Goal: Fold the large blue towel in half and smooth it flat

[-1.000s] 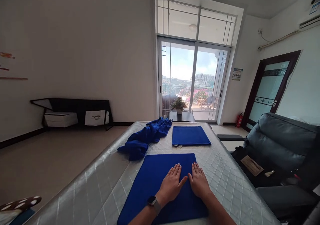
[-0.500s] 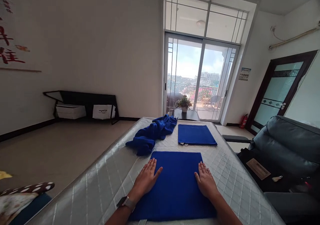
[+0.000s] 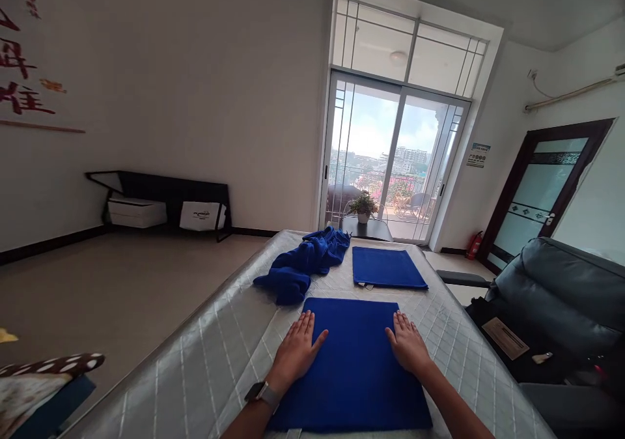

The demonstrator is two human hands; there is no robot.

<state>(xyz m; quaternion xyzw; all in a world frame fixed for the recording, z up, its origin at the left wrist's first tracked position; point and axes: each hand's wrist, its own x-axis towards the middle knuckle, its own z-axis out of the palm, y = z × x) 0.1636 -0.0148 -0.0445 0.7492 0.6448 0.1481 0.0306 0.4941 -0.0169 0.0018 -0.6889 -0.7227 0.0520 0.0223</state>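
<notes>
A blue folded cloth [image 3: 356, 374] lies flat in front of me on the quilted silver table cover [image 3: 209, 361]. Along its left edge rests my left hand [image 3: 299, 348], fingers stretched out and thumb spread over the fabric. My right hand [image 3: 407, 342] lies on the opposite edge in the same way, flat with the fingers extended. Beyond them is a second blue folded cloth [image 3: 388, 268], a small white tag at its near edge. To the left of that, a crumpled blue cloth [image 3: 307, 263] is heaped up.
A dark armchair [image 3: 576, 296] stands to the right, with a brown card [image 3: 505, 338] on it. A small table with a potted plant [image 3: 362, 206] is past the far end, before the sliding door. Along the left wall stands a black rack [image 3: 170, 191] with white boxes.
The view has shifted slightly, so the whole scene sits a little differently. Both hands stay flat on the edges of the near cloth, with no clear change in the cloths.
</notes>
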